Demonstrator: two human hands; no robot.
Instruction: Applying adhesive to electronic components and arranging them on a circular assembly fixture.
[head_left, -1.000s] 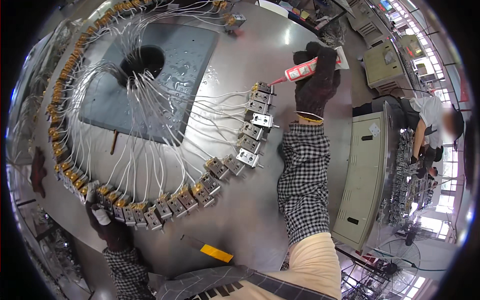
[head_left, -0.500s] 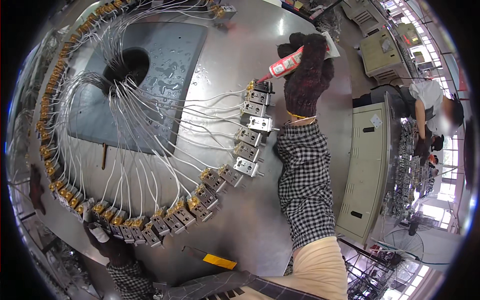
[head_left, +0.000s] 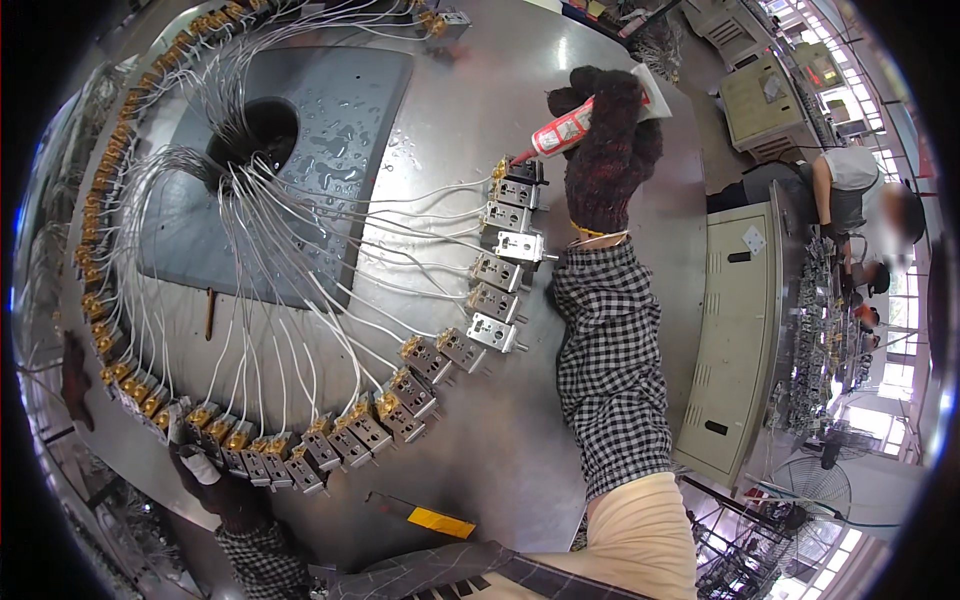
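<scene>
My right hand (head_left: 607, 150), in a dark knitted glove, is closed around a red and white squeeze tube (head_left: 563, 131). The tube tilts down to the left, its red pointed nozzle at the dark-topped metal unit (head_left: 521, 171) at the far end of a curved row; whether they touch I cannot tell. Each small boxy metal unit (head_left: 493, 332) in the row has brass-coloured parts and a white wire. At the lower left my left hand (head_left: 232, 497), gloved with white wrapping on its fingers, lies beside the row. One finger stretches up against the units, apart from the other wrapped digit.
White wires (head_left: 290, 225) run from the units into a round hole in a wet grey panel (head_left: 335, 130) on the metal table (head_left: 500, 440). A yellow-handled tool (head_left: 441, 522) lies near the front edge. Beige cabinets (head_left: 727, 340) and a co-worker (head_left: 850, 185) are at the right.
My right hand and the tube have shifted slightly left, with the nozzle now nearer the end unit. My left hand has barely moved. The co-worker at the right has changed posture.
</scene>
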